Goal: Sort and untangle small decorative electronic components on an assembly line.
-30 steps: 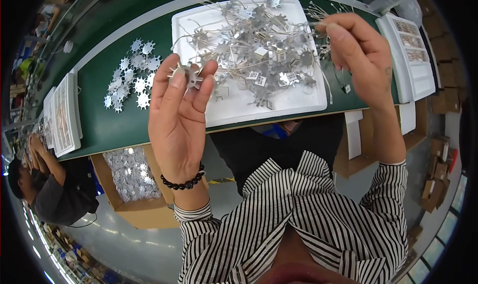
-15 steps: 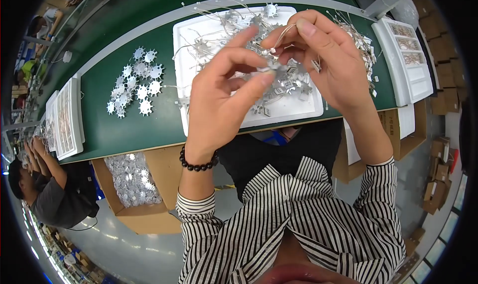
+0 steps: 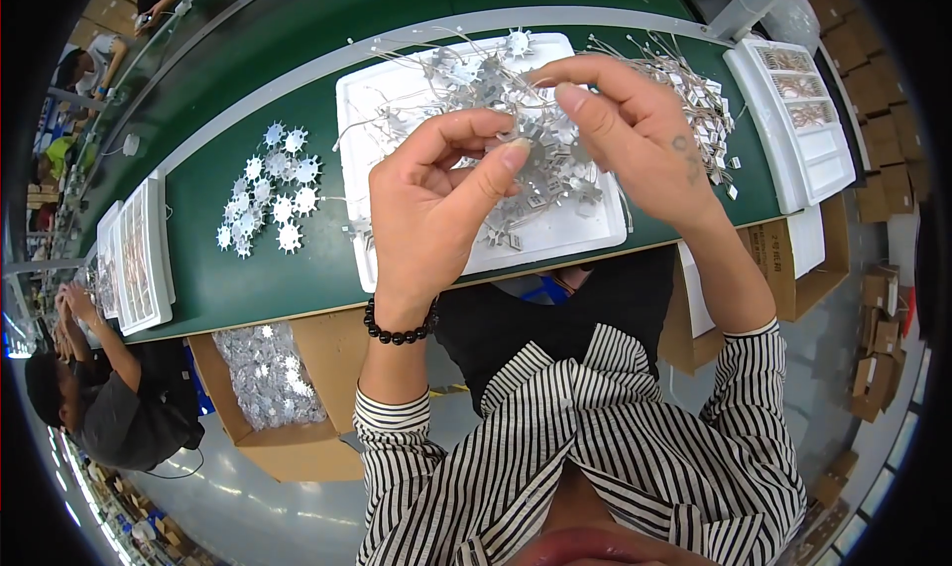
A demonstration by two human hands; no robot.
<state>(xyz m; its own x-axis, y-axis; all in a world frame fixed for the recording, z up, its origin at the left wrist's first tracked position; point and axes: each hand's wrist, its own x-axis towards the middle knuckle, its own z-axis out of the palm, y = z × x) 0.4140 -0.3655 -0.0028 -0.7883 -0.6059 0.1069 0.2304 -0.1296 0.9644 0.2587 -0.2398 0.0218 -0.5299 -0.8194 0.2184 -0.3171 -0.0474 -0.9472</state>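
My left hand (image 3: 426, 184), with a black bead bracelet at the wrist, pinches a small silver star-shaped metal plate (image 3: 536, 141) between thumb and forefinger. Close by on the right, my right hand (image 3: 640, 134) has its thumb and forefinger drawn together at the plate's upper right; whatever thin thing they hold is too small to make out. Both hands are over a white foam tray (image 3: 357, 154), heaped with star-shaped metal plates and thin wires with small white ends. Part of that heap is hidden by my fingers.
Loose star-shaped plates (image 3: 283, 209) lie left on the green table (image 3: 198, 278). Wires with white ends (image 3: 694, 100) are piled right. White foam trays (image 3: 144, 258) stand at both ends. Below, a cardboard box (image 3: 297, 452) holds bagged plates; a co-worker (image 3: 119, 397) sits left.
The looped wire seen in my right fingers no longer shows clearly. My right hand has dropped lower and turned so its back shows more; my left hand has shifted slightly left.
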